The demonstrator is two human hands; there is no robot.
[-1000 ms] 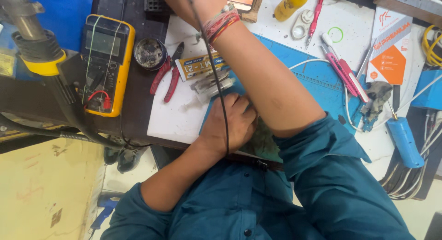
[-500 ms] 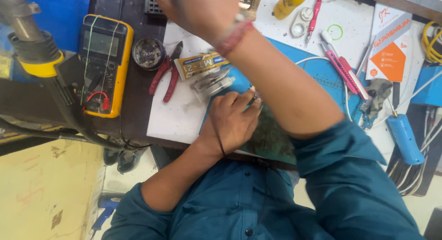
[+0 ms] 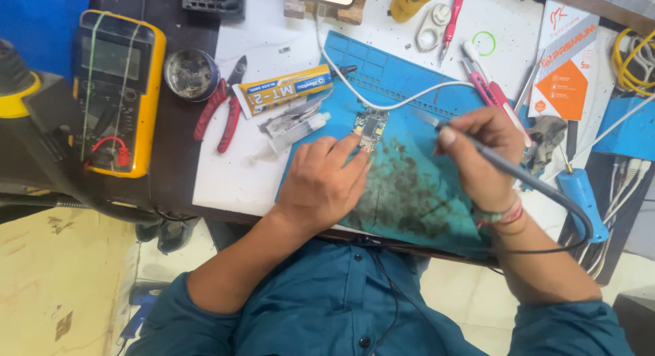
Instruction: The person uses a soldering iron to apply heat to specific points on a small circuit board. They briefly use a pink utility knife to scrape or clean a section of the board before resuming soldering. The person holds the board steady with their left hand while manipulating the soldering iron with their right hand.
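Head view, circuit board [image 3: 368,129]: lies on the blue mat [image 3: 409,185] on the worktop, just past the tips of the left hand [image 3: 326,182], whose fingers [image 3: 349,146] lie spread flat and press its near edge.
Board look: small, narrow, pale with dark chips; finer detail is too small to tell.
Board axis: long side runs away from the fingers.
Right hand [image 3: 477,154]: fingers closed on a grey soldering iron [image 3: 508,170], tip aimed toward the board, apart from it.

On the mat [image 3: 409,185] the board [image 3: 368,127] lies just past my left grip [image 3: 326,185]. My right grip [image 3: 477,151] holds the iron [image 3: 505,166] right of it. Pliers [image 3: 222,107] and meter [image 3: 116,90] lie farther left on the desk [image 3: 225,185].
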